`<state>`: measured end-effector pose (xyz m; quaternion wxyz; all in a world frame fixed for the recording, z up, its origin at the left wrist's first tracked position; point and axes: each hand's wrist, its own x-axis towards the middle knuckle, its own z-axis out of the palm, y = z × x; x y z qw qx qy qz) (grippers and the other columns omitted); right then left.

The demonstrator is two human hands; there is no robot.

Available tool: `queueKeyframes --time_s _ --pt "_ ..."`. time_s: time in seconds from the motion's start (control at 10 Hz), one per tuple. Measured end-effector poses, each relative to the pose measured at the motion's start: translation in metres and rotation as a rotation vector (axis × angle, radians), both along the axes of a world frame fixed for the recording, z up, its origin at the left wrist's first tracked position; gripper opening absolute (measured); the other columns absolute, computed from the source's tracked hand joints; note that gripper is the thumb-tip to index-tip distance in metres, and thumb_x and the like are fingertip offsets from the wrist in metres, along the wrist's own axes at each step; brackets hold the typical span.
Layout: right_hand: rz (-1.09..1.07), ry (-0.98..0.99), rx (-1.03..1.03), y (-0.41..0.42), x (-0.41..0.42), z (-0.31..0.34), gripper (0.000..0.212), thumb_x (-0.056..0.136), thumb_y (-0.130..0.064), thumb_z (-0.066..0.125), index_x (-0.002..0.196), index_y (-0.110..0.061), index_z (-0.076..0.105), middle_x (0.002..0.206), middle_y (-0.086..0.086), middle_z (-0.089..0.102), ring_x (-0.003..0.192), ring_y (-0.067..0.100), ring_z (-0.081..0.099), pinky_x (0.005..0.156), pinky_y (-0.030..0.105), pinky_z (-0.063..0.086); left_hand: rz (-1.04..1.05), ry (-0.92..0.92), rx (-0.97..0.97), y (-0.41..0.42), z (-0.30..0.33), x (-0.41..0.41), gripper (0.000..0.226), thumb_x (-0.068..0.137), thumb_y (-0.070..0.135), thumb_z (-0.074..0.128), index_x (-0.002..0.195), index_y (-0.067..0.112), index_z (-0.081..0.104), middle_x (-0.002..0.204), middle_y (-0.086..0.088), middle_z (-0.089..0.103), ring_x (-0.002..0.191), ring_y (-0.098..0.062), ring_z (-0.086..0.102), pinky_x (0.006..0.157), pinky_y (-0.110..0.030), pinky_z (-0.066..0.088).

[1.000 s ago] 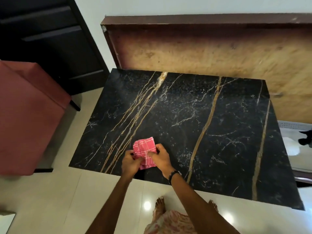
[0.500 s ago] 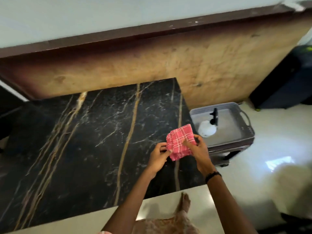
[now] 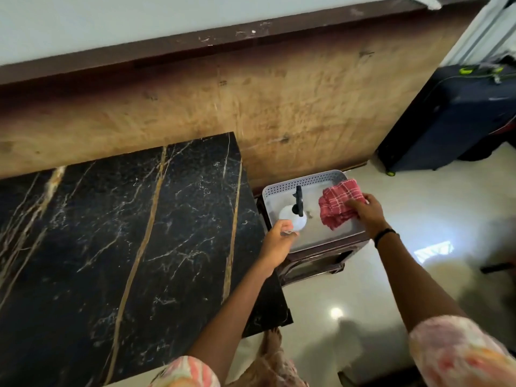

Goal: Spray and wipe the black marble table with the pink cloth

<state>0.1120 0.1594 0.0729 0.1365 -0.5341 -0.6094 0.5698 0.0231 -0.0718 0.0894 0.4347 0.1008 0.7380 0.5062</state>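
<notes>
The black marble table (image 3: 117, 247) with gold and white veins fills the left half of the view. To its right, a grey tray (image 3: 329, 241) sits on a low stool. A white spray bottle (image 3: 296, 216) with a black trigger stands in the tray's left part. My left hand (image 3: 279, 241) reaches over the table's edge, and its fingertips touch the bottle's near side; whether they grip it is unclear. My right hand (image 3: 365, 213) holds the folded pink checked cloth (image 3: 336, 208), which rests in the tray's right part.
A brown wooden board (image 3: 279, 107) leans against the wall behind the table and tray. A dark blue suitcase (image 3: 452, 118) stands at the far right. Glossy pale floor (image 3: 418, 219) lies around the stool, and my bare foot (image 3: 272, 339) shows by the table's near corner.
I have turned right, away from the table top. The cloth has gone from both hands over the table to my right hand in the tray. My left hand has let go and reached the bottle.
</notes>
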Motion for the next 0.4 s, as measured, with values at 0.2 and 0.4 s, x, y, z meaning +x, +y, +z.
queueKeyframes --time_s 0.2,0.4 --pt "-0.108 -0.303 0.019 0.036 0.024 -0.044 0.056 0.082 -0.022 0.073 0.130 -0.005 0.049 0.128 0.023 0.058 0.118 0.035 0.055 0.103 0.042 0.043 0.102 0.017 -0.051 -0.030 -0.006 -0.026 0.033 0.093 0.019 0.055 0.125 0.015 0.050 0.131 -0.002 0.055 0.110 -0.016 0.055 0.094 -0.036 0.049" --pt "0.134 -0.283 0.185 -0.035 0.009 -0.049 0.035 0.081 -0.017 0.064 0.114 -0.006 0.063 0.109 0.013 0.067 0.102 0.031 0.061 0.082 0.033 0.045 0.217 0.007 -0.069 -0.097 -0.004 -0.054 0.029 0.094 0.014 0.053 0.123 0.013 0.051 0.128 -0.004 0.055 0.109 -0.017 0.054 0.086 -0.032 0.047"
